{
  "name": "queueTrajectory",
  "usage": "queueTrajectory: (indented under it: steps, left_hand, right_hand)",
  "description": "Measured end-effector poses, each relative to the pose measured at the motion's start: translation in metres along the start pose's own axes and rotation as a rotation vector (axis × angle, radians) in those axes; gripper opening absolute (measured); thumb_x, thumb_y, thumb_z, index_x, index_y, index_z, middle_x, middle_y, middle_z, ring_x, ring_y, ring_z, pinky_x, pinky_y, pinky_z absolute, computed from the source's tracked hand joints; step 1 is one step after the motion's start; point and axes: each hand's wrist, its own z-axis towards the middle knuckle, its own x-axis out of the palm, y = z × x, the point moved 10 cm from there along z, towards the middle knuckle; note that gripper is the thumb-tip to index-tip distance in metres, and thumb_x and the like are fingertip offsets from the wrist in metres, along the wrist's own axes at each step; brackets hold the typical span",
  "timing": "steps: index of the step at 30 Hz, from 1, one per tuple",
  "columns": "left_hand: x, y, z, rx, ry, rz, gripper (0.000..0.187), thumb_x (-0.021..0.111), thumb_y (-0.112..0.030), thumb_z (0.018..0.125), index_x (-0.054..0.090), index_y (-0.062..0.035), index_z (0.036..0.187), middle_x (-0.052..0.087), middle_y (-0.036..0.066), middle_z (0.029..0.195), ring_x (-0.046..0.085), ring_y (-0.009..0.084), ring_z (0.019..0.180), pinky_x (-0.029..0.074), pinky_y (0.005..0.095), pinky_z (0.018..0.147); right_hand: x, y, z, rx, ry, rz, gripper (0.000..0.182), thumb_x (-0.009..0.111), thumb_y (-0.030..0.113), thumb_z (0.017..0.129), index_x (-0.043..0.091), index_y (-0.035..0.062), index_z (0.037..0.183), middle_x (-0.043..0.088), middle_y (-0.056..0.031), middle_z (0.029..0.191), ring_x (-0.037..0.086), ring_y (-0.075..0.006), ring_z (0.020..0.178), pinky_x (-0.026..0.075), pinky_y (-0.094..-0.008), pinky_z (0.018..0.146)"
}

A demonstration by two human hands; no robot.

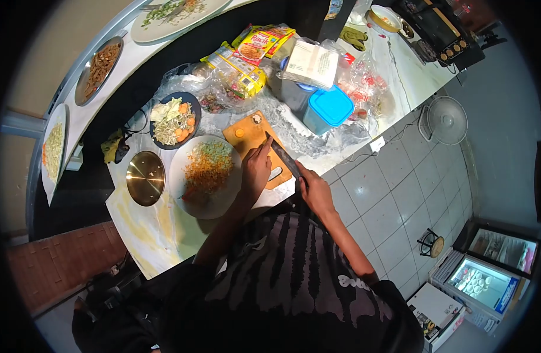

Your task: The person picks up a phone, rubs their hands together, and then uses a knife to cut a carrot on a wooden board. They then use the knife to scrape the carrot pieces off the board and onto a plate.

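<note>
In my right hand (315,191) is a kitchen knife (285,160) with a dark blade, lying diagonally over the wooden cutting board (276,147). My left hand (257,166) is over the board, its fingers together and their tips against the blade near the knife's point. Whatever may be under those fingers is hidden. A round orange slice, seemingly carrot (240,133), and a small pale piece (257,118) lie at the board's far end. Left of the board stands a large white plate (214,209) bearing chopped orange and pale green vegetables.
A dark plate of sprouts and vegetables (175,122) and a shiny golden metal dish (145,178) stand left. Behind the board are yellow seasoning packets (256,47), plastic bags and a blue-lidded container (329,107). Filled plates line the raised shelf. A fan (447,120) stands on the floor.
</note>
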Motion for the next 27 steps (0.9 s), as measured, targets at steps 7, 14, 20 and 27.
queueTrajectory:
  steps: [7,14,20,27]
  left_hand:
    - [-0.011,-0.007,0.001,0.031,-0.037,-0.034,0.064,0.069,0.001,0.086,0.051,-0.0132,0.146,0.069,0.013,0.111,0.066,0.0287,0.103,0.053,0.0401,0.090]
    - [0.000,0.011,0.003,-0.054,0.054,-0.083,0.053,0.065,-0.006,0.092,0.052,-0.0105,0.144,0.070,0.017,0.111,0.066,0.0350,0.101,0.053,0.0426,0.088]
    - [-0.007,0.017,0.000,-0.049,0.033,-0.036,0.028,0.063,-0.005,0.092,0.068,-0.0049,0.119,0.071,0.016,0.108,0.068,0.0338,0.098,0.054,0.0428,0.086]
    - [-0.090,0.032,-0.030,-0.241,-0.104,0.072,0.021,0.061,0.000,0.088,0.072,-0.0025,0.105,0.071,0.018,0.101,0.067,0.0359,0.099,0.053,0.0445,0.088]
  right_hand:
    - [0.011,0.005,-0.005,0.027,0.049,-0.077,0.052,0.055,0.017,0.098,0.046,0.0231,0.149,0.067,-0.0183,0.099,0.067,-0.0415,0.079,0.056,-0.0509,0.072]
    - [0.014,0.007,-0.007,0.025,0.067,0.020,0.051,0.056,0.014,0.098,0.048,0.0196,0.148,0.068,-0.0205,0.104,0.067,-0.0434,0.085,0.054,-0.0510,0.077]
    - [0.019,0.015,-0.004,-0.017,0.089,0.134,0.050,0.055,0.009,0.097,0.050,0.0141,0.146,0.067,-0.0236,0.117,0.065,-0.0448,0.094,0.053,-0.0493,0.084]
    - [0.036,0.063,0.003,-0.172,0.308,0.233,0.048,0.055,0.011,0.096,0.052,0.0123,0.143,0.067,-0.0239,0.113,0.065,-0.0437,0.095,0.052,-0.0505,0.085]
